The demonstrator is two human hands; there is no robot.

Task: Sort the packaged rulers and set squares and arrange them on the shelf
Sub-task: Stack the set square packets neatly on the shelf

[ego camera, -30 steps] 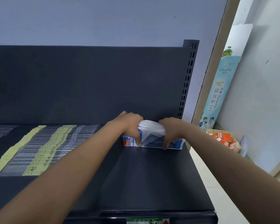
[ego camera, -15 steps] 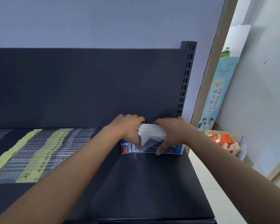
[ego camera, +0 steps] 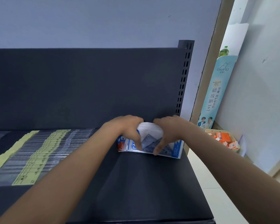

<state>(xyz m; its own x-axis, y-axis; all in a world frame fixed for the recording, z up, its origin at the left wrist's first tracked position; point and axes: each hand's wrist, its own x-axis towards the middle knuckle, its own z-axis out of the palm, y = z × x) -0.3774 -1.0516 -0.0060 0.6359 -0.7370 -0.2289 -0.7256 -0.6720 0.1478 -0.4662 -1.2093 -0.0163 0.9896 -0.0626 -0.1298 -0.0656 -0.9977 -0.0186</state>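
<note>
Blue-and-white set-square packs are kept pinched upright by the left hand and right hand at the shelf's far right, against the back panel. Little is changed since a second ago, so the squaring-up is judged unfinished.

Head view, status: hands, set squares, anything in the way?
Both grip the set square packs: left hand, right hand. Packs at back right of the shelf. Nothing blocks them; ruler packs lie apart, to the left.

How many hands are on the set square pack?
2. The left hand holds the set square pack near its left end; the right hand holds its middle.
</note>
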